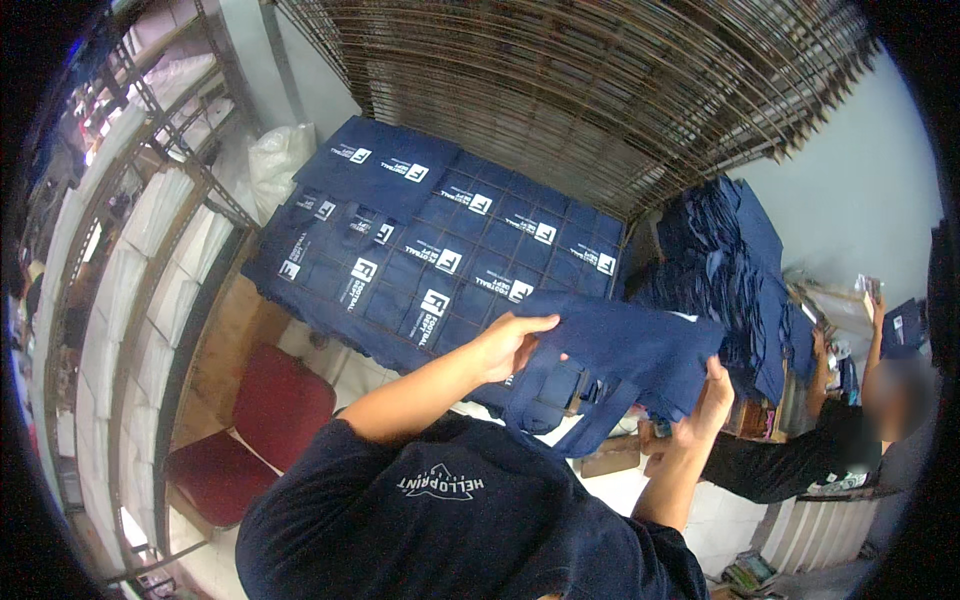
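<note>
On the wire rack (580, 95), rows of navy bags (405, 270) look done, while my left fingers (541, 323) and right fingers (713, 368) grip a strapped bag (630, 342) in front of the rack, and the navy pile (715, 285) to its right may remain.

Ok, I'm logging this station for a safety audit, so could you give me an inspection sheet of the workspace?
Surface: rows of printed navy pieces, laid out flat.
Job's things: one loose navy cloth with hanging loops, held up before the rows.
Clutter: tall navy pile at right; white sack at far left corner.
Hands: left hand and right hand grip the loose cloth's opposite ends.
Cables: nothing seen.
Surroundings: raised wire racks, red chair, another person at right.
</note>
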`<state>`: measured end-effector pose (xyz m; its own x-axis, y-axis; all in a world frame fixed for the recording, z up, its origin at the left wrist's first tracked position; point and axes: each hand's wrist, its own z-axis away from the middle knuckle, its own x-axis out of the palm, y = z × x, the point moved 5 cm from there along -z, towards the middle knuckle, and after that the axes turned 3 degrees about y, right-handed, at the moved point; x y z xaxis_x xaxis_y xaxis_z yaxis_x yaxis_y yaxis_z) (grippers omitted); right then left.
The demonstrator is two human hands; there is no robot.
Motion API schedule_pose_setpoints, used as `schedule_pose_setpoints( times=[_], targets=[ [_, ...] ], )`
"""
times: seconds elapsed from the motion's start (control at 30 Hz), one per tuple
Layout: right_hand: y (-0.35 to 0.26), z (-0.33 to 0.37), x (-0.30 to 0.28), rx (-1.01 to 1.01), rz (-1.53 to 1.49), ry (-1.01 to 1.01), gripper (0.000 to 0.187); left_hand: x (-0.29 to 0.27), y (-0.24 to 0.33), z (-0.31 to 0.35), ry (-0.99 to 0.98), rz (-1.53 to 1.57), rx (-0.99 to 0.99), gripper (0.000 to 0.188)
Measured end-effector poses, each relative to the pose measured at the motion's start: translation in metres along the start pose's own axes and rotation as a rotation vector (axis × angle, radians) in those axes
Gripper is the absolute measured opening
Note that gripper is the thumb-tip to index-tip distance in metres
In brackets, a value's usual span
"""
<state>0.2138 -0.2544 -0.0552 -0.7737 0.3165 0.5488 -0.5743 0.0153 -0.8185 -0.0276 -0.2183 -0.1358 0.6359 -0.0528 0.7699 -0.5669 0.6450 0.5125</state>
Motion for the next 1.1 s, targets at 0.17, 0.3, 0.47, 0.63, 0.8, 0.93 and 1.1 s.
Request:
schedule_pose_setpoints(
  times=[0.17,0.3,0.47,0.63,0.8,0.93,1.1],
  targets=[
    [0.066,-0.003,0.049,0.199,0.05,0.026,0.037,-0.058,0.045,0.027,0.154,0.042,0.166,0.031],
    [0.113,-0.029,0.105,0.286,0.14,-0.181,0.041,-0.111,0.074,0.035,0.253,0.099,0.162,0.028],
    [0.176,-0.105,0.152,0.223,0.301,-0.164,0.048,-0.16,0.138,0.004,0.131,0.14,0.074,0.028],
    [0.217,-0.186,0.219,0.275,0.412,-0.065,0.073,-0.213,0.222,-0.048,0.213,0.06,0.117,0.033],
    [0.221,-0.211,0.247,0.187,0.375,-0.174,0.067,-0.213,0.259,-0.054,0.157,-0.038,0.172,0.034],
    [0.273,-0.216,0.199,0.203,0.423,-0.126,0.063,-0.248,0.227,-0.065,0.199,-0.041,0.12,0.031],
    [0.393,-0.27,0.128,0.251,0.597,0.078,0.074,-0.346,0.195,-0.136,0.48,-0.115,0.204,0.03]
  ],
)
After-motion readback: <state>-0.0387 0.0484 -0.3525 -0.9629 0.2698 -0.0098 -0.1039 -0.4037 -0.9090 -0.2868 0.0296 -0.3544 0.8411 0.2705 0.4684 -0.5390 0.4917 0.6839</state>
